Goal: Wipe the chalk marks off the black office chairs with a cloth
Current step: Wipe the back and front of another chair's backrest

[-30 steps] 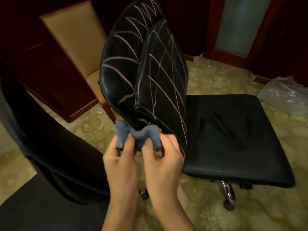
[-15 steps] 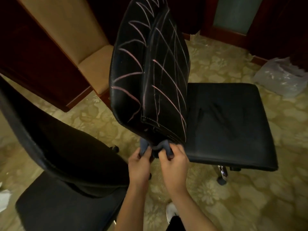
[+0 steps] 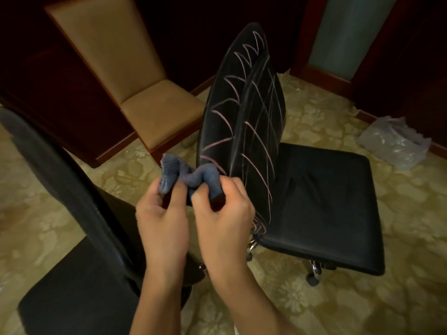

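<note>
A black office chair stands in front of me, its backrest covered in pink chalk marks in crossing lines. A bunched blue cloth is held just left of the backrest's lower edge. My left hand pinches its left end and my right hand pinches its right end. A second black office chair sits at the lower left; no chalk shows on it from here.
A tan upholstered wooden chair stands behind, against dark wood furniture. A crumpled plastic bag lies on the patterned floor at the right. A frosted glass door panel is at the back.
My hands have risen with the cloth from under the backrest's bottom edge to beside its lower left, spreading the cloth a little. The view has shifted, so the marked chair sits further right.
</note>
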Demonstrator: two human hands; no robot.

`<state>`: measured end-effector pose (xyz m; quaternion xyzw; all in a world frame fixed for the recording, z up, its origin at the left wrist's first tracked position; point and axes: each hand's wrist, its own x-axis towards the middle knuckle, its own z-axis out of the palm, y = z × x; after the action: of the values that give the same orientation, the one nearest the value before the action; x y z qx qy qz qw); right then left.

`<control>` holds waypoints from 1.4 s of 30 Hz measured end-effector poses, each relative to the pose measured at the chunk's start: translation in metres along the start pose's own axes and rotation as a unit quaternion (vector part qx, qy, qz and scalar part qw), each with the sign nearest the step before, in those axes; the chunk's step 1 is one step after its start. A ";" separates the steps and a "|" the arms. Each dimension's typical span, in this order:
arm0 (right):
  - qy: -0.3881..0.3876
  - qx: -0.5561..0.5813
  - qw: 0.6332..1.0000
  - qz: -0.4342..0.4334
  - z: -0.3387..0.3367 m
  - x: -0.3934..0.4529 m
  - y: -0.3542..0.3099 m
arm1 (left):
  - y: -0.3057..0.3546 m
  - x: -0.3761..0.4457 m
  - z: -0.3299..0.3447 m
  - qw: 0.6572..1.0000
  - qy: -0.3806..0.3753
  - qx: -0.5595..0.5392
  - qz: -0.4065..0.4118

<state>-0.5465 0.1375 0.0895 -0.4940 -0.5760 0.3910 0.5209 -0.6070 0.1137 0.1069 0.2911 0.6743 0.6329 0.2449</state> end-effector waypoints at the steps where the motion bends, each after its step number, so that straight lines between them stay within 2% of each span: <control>1: 0.003 -0.004 1.000 -0.007 0.001 0.000 0.003 | -0.005 0.003 0.000 1.000 -0.003 0.006 -0.012; 5: 0.039 -0.025 0.998 -0.041 0.002 -0.014 0.020 | -0.023 0.005 -0.001 0.998 -0.021 -0.005 -0.056; 8: 0.038 -0.022 0.999 -0.024 -0.001 -0.023 0.031 | -0.037 -0.001 -0.002 0.996 -0.029 -0.008 -0.082; 10: 0.034 -0.044 0.998 0.025 -0.007 -0.028 0.050 | -0.055 -0.010 0.001 0.993 -0.044 0.019 -0.110; 14: -0.015 -0.114 0.977 0.181 -0.033 -0.044 0.108 | -0.112 -0.032 0.019 0.969 -0.053 0.083 -0.225; 17: -0.045 -0.136 0.962 0.232 -0.063 -0.045 0.129 | -0.138 -0.054 0.034 0.947 -0.015 0.026 -0.319; 19: -0.072 -0.141 0.956 0.247 -0.081 -0.044 0.130 | -0.141 -0.072 0.040 0.936 0.034 -0.031 -0.348; 23: -0.088 -0.115 0.946 0.290 -0.103 -0.050 0.139 | -0.135 -0.098 0.058 0.936 0.085 -0.066 -0.336; 25: -0.087 -0.089 0.945 0.304 -0.111 -0.051 0.140 | -0.130 -0.100 0.067 0.925 0.105 -0.127 -0.343; 28: -0.101 -0.055 0.952 0.284 -0.120 -0.040 0.130 | -0.122 -0.098 0.080 0.890 0.122 -0.258 -0.357; 31: -0.144 -0.053 0.955 0.256 -0.128 -0.019 0.116 | -0.114 -0.094 0.095 0.881 0.155 -0.296 -0.334; 34: -0.189 -0.081 0.952 0.227 -0.130 0.002 0.109 | -0.103 -0.086 0.112 0.835 0.196 -0.378 -0.350; 36: -0.205 -0.098 0.949 0.219 -0.125 0.014 0.107 | -0.098 -0.077 0.122 0.813 0.219 -0.388 -0.376; 39: -0.226 -0.112 0.944 0.212 -0.120 0.029 0.107 | -0.096 -0.070 0.134 0.825 0.255 -0.349 -0.365; 42: -0.250 -0.125 0.942 0.185 -0.121 0.038 0.113 | -0.103 -0.068 0.139 0.864 0.265 -0.300 -0.305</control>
<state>-0.4081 0.1904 0.0065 -0.5393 -0.6301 0.5167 0.2126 -0.4700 0.1614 -0.0090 -0.1954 0.5468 0.7516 0.3129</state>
